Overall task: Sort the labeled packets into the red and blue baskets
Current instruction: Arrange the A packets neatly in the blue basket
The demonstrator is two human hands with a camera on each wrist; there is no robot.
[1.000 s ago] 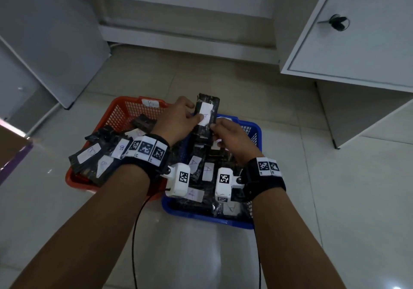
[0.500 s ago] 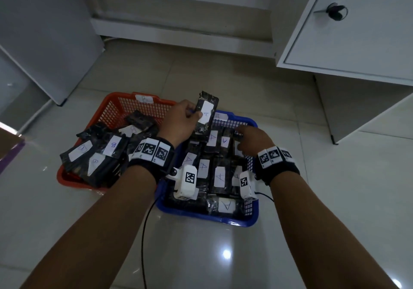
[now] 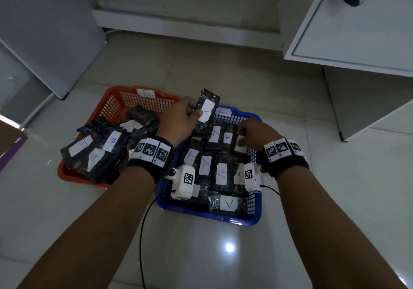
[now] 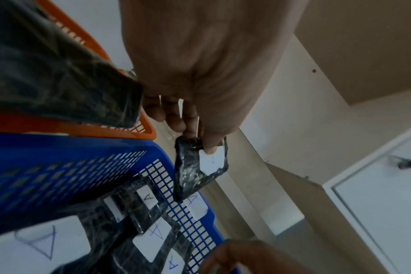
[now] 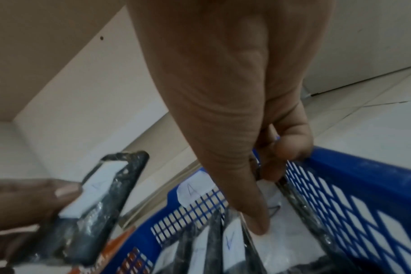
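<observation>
On the tiled floor the red basket (image 3: 125, 88) holds several black packets labeled B (image 3: 98, 150). To its right, the blue basket (image 3: 207, 216) holds several labeled A (image 3: 221, 173). My left hand (image 3: 181, 118) pinches a black packet marked A (image 3: 206, 112) by its edge, tilted above the blue basket's far left rim; it also shows in the left wrist view (image 4: 197, 168). My right hand (image 3: 254, 132) is down in the blue basket's far right corner. Its thumb (image 5: 258, 226) presses a white label while its curled fingers hold a packet (image 5: 293, 196) leaning on the wall.
A white cabinet (image 3: 357, 31) with a key in its door overhangs the floor at the right. Another white panel (image 3: 44, 31) stands at the left. A purple-edged box (image 3: 11, 145) sits at the far left. A black cable (image 3: 143, 232) trails between my forearms.
My right hand let go of the raised packet and dropped right into the blue basket's far corner. My left hand still holds that packet up, moved only slightly.
</observation>
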